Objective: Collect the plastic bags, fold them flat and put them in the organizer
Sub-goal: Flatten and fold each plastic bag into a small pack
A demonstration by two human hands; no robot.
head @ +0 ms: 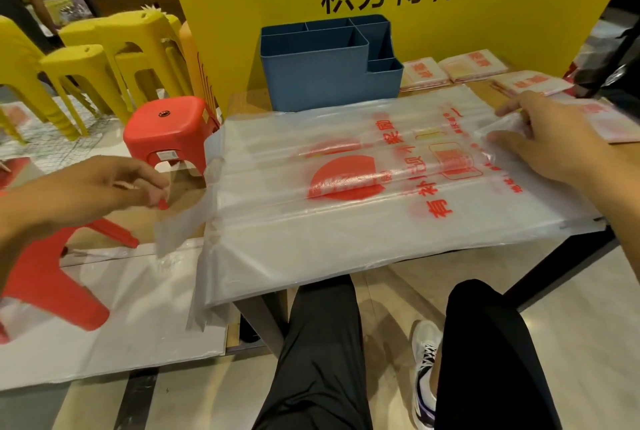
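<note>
We see a clear bag [363, 194] with red print spread flat across the small table [242, 107], its handle end hanging off the left edge. Long creases run along its length. Our left hand [93, 194] pinches one handle strip beside the table; our right hand [550, 142] pinches the bag's far right edge with curled fingers. The blue organizer [329, 72] stands behind the bag, touching its rear edge. Folded bags [467, 71] lie to its right.
</note>
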